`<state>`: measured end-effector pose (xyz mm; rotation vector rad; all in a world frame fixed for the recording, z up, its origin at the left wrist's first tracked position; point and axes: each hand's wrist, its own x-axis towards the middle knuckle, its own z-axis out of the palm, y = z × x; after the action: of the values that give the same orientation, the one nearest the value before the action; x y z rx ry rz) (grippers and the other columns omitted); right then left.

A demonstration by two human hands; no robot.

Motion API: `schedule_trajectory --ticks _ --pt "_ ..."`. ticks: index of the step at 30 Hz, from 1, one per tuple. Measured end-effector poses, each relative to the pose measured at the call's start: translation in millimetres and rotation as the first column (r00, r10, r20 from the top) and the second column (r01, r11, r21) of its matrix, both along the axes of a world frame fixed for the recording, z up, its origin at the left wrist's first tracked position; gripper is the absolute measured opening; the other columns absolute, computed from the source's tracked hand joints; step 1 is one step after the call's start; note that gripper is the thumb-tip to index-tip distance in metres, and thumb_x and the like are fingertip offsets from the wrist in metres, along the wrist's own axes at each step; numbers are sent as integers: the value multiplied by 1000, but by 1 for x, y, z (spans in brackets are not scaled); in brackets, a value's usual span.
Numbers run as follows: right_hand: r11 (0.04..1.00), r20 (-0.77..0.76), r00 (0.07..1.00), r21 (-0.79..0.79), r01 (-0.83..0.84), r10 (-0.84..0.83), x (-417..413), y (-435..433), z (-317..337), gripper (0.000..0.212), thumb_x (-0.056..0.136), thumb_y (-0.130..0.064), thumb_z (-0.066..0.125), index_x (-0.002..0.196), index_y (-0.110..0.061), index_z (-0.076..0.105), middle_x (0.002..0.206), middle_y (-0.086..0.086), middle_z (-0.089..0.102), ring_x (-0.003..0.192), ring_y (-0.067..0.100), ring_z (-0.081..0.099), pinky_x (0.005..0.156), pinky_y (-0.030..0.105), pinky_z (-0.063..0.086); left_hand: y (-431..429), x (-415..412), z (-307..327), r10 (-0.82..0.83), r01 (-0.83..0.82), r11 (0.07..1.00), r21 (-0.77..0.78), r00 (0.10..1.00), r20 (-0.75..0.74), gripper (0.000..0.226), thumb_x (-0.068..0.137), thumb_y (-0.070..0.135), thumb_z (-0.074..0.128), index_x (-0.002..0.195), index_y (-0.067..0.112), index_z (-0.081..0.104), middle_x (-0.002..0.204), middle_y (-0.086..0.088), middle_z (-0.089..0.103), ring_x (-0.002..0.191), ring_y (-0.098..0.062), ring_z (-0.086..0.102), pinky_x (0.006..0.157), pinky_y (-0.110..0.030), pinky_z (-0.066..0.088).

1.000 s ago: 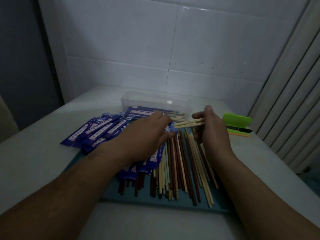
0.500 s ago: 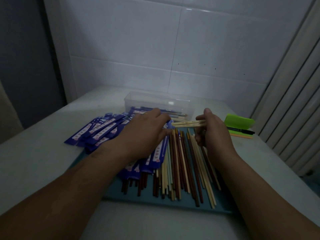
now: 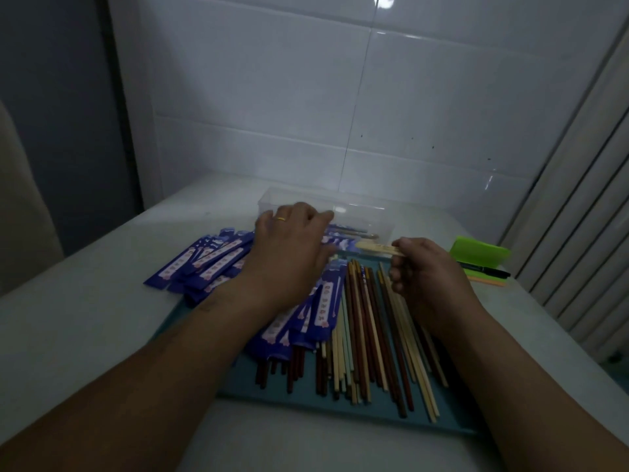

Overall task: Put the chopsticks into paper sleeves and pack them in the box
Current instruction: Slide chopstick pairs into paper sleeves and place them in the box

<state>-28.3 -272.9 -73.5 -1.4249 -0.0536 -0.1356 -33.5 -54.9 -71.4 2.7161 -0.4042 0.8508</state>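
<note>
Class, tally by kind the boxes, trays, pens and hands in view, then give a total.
Clear box: 1
Blue tray: 1
Black pen: 1
Hands: 2, left hand and right hand, which grips pale chopsticks
Total: 5

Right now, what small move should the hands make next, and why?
Probably the left hand should lift one of the sleeves lying under it and turn its open end toward the pair. The right hand pinches that pale pair, bare, with its tips pointing left. Whether the left hand holds a sleeve yet is hidden.
</note>
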Motion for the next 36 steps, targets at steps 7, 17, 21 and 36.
schedule_trajectory --ticks 7,17,21,36 --pt "987 48 987 -49 156 -153 22 -6 26 11 104 -17 55 100 -11 62 69 2 58 56 13 56 48 25 41 25 11 7 142 -135 962 -236 990 16 32 107 29 45 138 26 54 134 -4 53 126 -25 46 109 -44 32" --pt "933 26 989 -327 148 -148 89 19 62 22 100 -24 65 106 -4 71 88 10 67 72 17 62 63 30 51 24 13 6 144 -140 942 -306 990 -11 28 108 26 43 134 26 56 132 -2 54 124 -23 48 106 -41 32" --pt "809 68 985 -563 168 -158 109 36 62 20 96 -24 71 90 -5 75 93 13 74 71 19 58 60 31 47 26 14 7 146 -140 942 -304 989 -2 29 108 27 44 134 26 56 132 -1 55 125 -23 47 106 -40 33" --pt "455 407 882 -755 472 -238 93 34 39 12 96 -41 58 92 -30 62 102 -2 67 102 26 60 91 45 51 21 7 5 42 -64 984 -165 990 -137 16 103 39 52 112 29 60 114 3 60 106 -20 57 95 -43 44"
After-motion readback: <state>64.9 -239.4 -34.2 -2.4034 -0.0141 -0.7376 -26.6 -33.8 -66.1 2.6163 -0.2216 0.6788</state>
